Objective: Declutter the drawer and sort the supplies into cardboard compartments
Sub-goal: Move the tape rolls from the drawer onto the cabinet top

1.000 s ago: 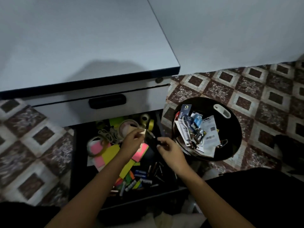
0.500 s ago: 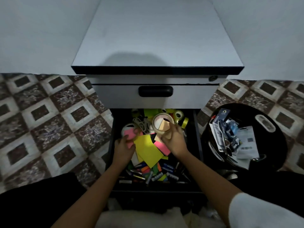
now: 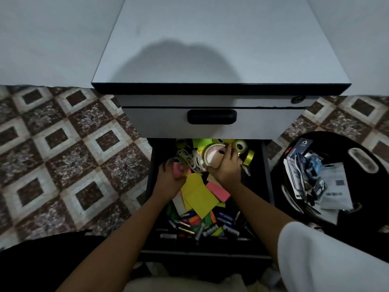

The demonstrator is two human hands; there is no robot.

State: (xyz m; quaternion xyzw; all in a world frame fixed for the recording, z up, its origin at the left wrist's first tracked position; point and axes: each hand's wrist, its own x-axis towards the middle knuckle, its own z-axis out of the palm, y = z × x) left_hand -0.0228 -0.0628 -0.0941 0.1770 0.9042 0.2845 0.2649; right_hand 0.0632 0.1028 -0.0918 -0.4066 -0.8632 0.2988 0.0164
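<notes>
The dark lower drawer (image 3: 264, 178) stands pulled out below the grey cabinet. It holds yellow sticky notes (image 3: 200, 193), pink notes (image 3: 217, 191), yellow-green tape rolls (image 3: 242, 147), white rings (image 3: 188, 158) and several markers and batteries (image 3: 202, 227). My right hand (image 3: 228, 167) grips a wide beige tape roll (image 3: 212, 157) near the drawer's back. My left hand (image 3: 171, 177) curls around a clear tape roll with a pink core (image 3: 179, 168) at the drawer's left side.
A black round bin (image 3: 370, 186) on the floor to the right holds packaging, cards and papers (image 3: 334, 187). The closed upper drawer with a black handle (image 3: 211, 116) overhangs the drawer's back. Patterned tile floor (image 3: 69, 161) lies on both sides.
The view swung left to centre on the cabinet. Both hands left the small dark item held near the bin and went into the drawer, each taking hold of a tape roll.
</notes>
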